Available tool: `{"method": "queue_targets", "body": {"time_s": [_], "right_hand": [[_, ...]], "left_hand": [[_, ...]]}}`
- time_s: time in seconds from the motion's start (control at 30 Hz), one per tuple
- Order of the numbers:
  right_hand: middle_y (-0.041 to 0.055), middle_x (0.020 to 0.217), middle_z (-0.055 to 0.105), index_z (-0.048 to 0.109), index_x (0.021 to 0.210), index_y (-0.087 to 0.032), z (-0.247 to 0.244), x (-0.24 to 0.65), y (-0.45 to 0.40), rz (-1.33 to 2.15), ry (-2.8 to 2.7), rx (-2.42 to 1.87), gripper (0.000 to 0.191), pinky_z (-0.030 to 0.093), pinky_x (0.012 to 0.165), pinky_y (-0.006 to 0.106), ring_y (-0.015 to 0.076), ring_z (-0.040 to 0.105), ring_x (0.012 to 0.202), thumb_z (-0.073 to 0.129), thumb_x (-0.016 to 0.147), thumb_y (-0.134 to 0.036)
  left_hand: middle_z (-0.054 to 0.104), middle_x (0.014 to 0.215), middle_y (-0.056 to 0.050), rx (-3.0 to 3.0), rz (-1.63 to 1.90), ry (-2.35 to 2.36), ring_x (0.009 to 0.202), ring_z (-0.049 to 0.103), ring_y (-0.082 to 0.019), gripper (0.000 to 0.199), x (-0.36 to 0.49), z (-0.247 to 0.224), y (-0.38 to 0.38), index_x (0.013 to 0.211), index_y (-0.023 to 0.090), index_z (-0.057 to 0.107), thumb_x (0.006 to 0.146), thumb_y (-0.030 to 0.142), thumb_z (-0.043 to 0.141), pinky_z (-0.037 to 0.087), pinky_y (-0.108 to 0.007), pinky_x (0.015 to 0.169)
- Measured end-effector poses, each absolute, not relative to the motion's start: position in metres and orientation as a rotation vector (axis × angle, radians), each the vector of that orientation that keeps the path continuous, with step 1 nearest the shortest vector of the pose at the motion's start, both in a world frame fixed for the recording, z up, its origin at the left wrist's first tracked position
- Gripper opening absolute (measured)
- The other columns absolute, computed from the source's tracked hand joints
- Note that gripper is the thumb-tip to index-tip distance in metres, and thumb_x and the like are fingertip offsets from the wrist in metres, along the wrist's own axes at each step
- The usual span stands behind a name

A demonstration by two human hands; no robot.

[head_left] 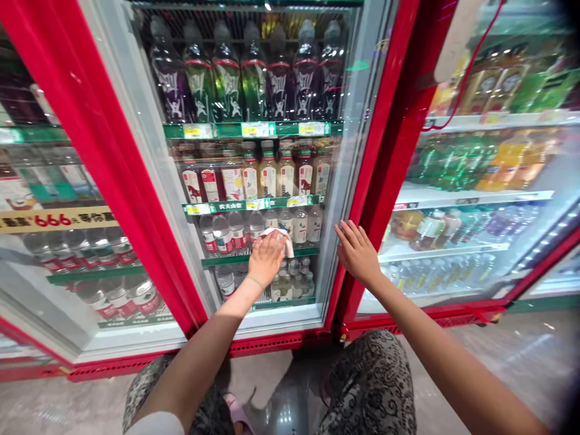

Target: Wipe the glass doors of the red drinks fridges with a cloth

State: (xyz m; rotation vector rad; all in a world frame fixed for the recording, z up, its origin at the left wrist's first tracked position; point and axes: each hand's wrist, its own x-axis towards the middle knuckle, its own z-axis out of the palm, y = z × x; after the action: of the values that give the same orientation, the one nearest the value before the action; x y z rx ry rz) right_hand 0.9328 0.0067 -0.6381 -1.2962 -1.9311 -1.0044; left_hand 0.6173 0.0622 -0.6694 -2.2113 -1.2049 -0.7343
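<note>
My left hand (266,258) lies on the glass door of the middle fridge, pressing a white cloth (285,240) flat against it. Part of the cloth shows beyond the fingertips, in front of the lower bottle shelf. To the right, my right hand (356,249) rests with its fingers stretched out on the red door frame (375,151), holding nothing. Behind the glass, shelves (254,205) carry rows of dark sports bottles (251,78), juice bottles (268,172) and clear bottles (222,232).
Another red-framed fridge (453,199) full of drinks stands at the right, with a red cord (469,72) hanging near its top. More bottles (122,296) show behind glass at the left. My patterned knees (371,386) are bent above the grey floor (521,362).
</note>
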Motion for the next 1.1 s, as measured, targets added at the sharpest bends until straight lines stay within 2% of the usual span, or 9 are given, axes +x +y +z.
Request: {"method": "queue_targets", "body": {"time_s": [0.13, 0.23, 0.4, 0.63, 0.8, 0.93, 1.1], "right_hand": [[0.0141, 0.165, 0.039, 0.023, 0.166, -0.018, -0.645, 0.969, -0.006, -1.001, -1.897, -1.356, 0.073, 0.035, 0.125, 0.057, 0.0314, 0.031, 0.156, 0.049, 0.098, -0.016], [0.0146, 0.163, 0.043, 0.028, 0.164, -0.016, -0.646, 0.986, -0.013, -1.02, -1.9, -1.387, 0.069, 0.036, 0.125, 0.055, 0.0316, 0.034, 0.155, 0.048, 0.098, -0.016], [0.0136, 0.164, 0.042, 0.024, 0.165, -0.018, -0.642, 0.984, -0.017, -0.996, -1.927, -1.39, 0.07, 0.035, 0.125, 0.055, 0.0304, 0.033, 0.156, 0.047, 0.098, -0.017], [0.0132, 0.165, 0.039, 0.031, 0.162, -0.013, -0.633, 0.911, -0.012, -0.927, -2.035, -1.292, 0.066, 0.032, 0.128, 0.054, 0.0289, 0.029, 0.157, 0.045, 0.098, -0.016], [0.0121, 0.165, 0.039, 0.027, 0.164, -0.015, -0.624, 0.844, -0.005, -0.891, -2.12, -1.159, 0.069, 0.032, 0.127, 0.053, 0.0292, 0.031, 0.156, 0.047, 0.098, -0.016], [0.0108, 0.164, 0.041, 0.027, 0.164, -0.016, -0.617, 0.798, 0.007, -0.876, -2.166, -1.028, 0.069, 0.033, 0.127, 0.052, 0.0285, 0.034, 0.155, 0.047, 0.098, -0.017], [0.0088, 0.164, 0.042, 0.024, 0.165, -0.019, -0.606, 0.753, 0.021, -0.888, -2.223, -0.879, 0.072, 0.034, 0.126, 0.051, 0.0268, 0.037, 0.154, 0.048, 0.098, -0.015]], "left_hand": [[0.025, 0.17, -0.01, -2.301, -0.717, -1.066, 0.158, 0.026, -0.021, 0.069, 0.72, -0.662, 0.064, 0.165, 0.026, 0.021, 0.101, 0.029, 0.048, 0.016, -0.048, 0.132], [0.023, 0.171, -0.007, -2.351, -0.71, -0.996, 0.159, 0.023, -0.016, 0.069, 0.776, -0.661, 0.064, 0.165, 0.023, 0.019, 0.101, 0.02, 0.042, 0.016, -0.043, 0.133], [0.02, 0.172, -0.003, -2.406, -0.666, -0.944, 0.16, 0.019, -0.013, 0.07, 0.797, -0.654, 0.062, 0.165, 0.022, 0.019, 0.099, 0.017, 0.041, 0.016, -0.038, 0.133], [0.02, 0.172, -0.006, -2.377, -0.631, -1.014, 0.16, 0.021, -0.018, 0.066, 0.698, -0.63, 0.057, 0.165, 0.026, 0.021, 0.104, 0.032, 0.044, 0.016, -0.045, 0.133], [0.028, 0.17, -0.01, -2.232, -0.696, -1.189, 0.158, 0.028, -0.024, 0.061, 0.581, -0.623, 0.053, 0.161, 0.027, 0.034, 0.103, 0.038, 0.048, 0.014, -0.052, 0.132], [0.033, 0.167, -0.018, -1.985, -0.828, -1.449, 0.159, 0.024, -0.031, 0.059, 0.482, -0.631, 0.046, 0.156, 0.019, 0.045, 0.099, 0.034, 0.053, 0.02, -0.058, 0.13], [0.032, 0.166, -0.023, -1.79, -0.962, -1.555, 0.16, 0.016, -0.032, 0.06, 0.42, -0.644, 0.038, 0.155, 0.012, 0.042, 0.099, 0.03, 0.05, 0.029, -0.056, 0.127]]}}
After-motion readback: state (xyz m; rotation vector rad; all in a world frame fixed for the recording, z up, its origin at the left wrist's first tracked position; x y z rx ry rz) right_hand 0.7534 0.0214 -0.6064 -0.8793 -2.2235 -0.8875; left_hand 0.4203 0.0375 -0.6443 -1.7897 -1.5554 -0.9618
